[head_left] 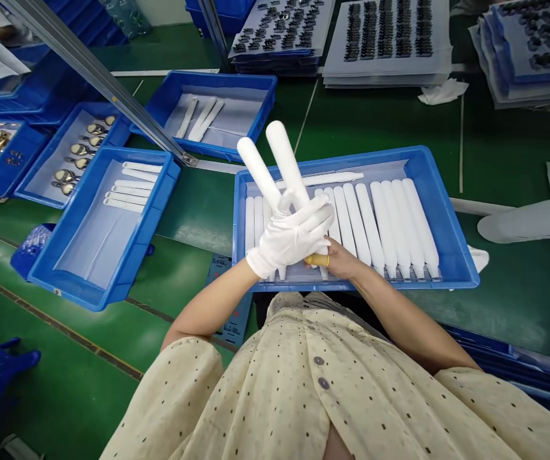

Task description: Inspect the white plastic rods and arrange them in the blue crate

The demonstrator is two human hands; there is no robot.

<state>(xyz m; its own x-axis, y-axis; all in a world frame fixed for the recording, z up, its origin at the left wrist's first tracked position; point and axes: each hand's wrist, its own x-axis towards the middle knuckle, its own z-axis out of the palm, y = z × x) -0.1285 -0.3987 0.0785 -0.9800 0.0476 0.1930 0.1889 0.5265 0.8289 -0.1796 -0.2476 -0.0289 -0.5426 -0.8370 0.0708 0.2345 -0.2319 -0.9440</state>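
Note:
My left hand [291, 237], in a white glove, is closed around two smooth white round-ended handles [284, 156] whose tips spread apart above the fingers. Bare but for a yellow finger cover, my right hand [339, 259] is curled just under and behind the glove. Its fingertips and whatever they grip are mostly hidden. Both hands are over a blue tray [451, 227] in front of me. A row of similar white handles [402, 223] lies in it, narrow ends toward me. One more white handle [335, 179] lies crosswise along the tray's far side.
At left, a blue tray [71, 281] holds several slim white pieces; another blue tray [198, 148] behind has a few more. A metal post [106, 83] slants between them. Stacked sheets [394, 73] with dark parts stand at the back. A white cylindrical object [536, 220] is at right.

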